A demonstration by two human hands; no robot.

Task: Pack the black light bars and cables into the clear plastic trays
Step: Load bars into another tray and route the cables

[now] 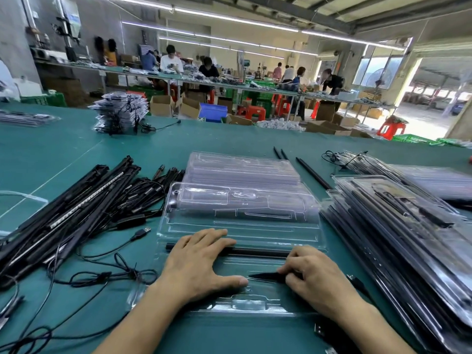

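Note:
An open clear plastic tray (242,226) lies in front of me on the green table. One black light bar (260,251) sits across a groove of the tray. My left hand (199,267) lies flat with straight fingers on the bar's left part and on the tray. My right hand (316,279) has curled fingers gripping a second black bar (265,276), whose tapered end points left just above the tray. A cable runs off from under that hand to the right.
A heap of loose black light bars with cables (66,213) and a USB plug (144,231) lies at left. Empty clear trays (240,169) are stacked behind. Packed trays (398,238) pile up at right. Loose bars (314,172) lie beyond.

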